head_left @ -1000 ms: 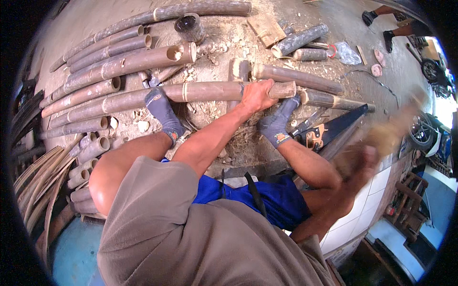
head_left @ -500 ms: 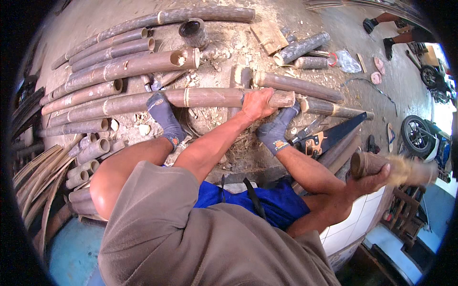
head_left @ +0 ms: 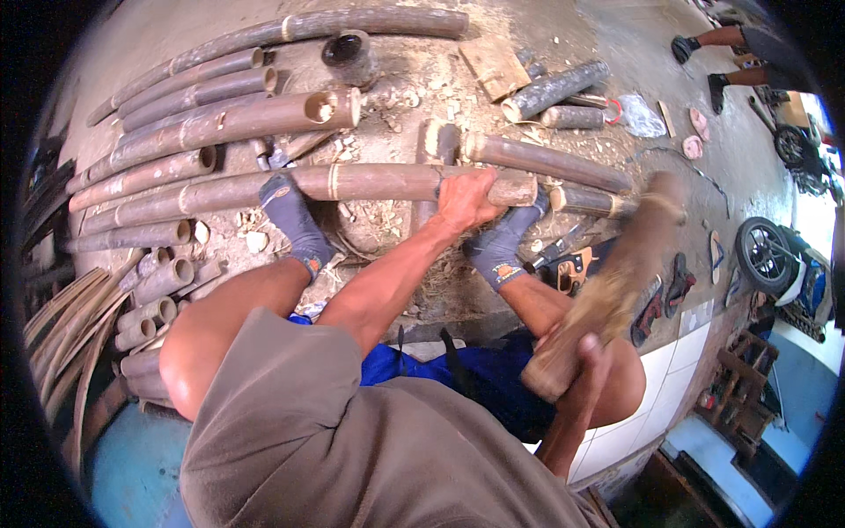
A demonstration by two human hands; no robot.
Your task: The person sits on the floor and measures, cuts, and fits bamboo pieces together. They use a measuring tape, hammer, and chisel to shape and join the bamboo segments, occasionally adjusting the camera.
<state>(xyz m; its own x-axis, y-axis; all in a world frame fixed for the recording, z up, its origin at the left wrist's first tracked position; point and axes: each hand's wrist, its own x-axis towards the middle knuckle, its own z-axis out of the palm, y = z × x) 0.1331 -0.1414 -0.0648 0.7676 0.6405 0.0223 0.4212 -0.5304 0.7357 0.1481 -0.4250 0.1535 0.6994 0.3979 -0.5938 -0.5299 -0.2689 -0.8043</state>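
Note:
A long brown bamboo pole [head_left: 378, 182] lies across in front of me, with my feet in dark socks pressed against it. Near its right end my left hand [head_left: 466, 201] is closed on it; a small dark edge shows beside the fingers, too little to name. My right hand [head_left: 591, 359] grips a short thick wooden club [head_left: 607, 295] by its lower part, over my right knee. Motion smears the club, whose upper end points up and to the right. Under the left-hand end of the grip, a short bamboo piece [head_left: 425, 216] passes beneath the pole.
More bamboo poles [head_left: 246, 123] lie at the far left, one with a cut opening. A handsaw [head_left: 576, 268] and a tool with a dark handle [head_left: 554, 251] lie by my right foot. Bamboo strips [head_left: 75, 321] are heaped at left. A motorcycle wheel [head_left: 764, 255] and another person's legs [head_left: 717, 37] are at right.
My right hand has swung the club inward from the far right to over my right knee, tilting it upward. My left hand stays on the pole.

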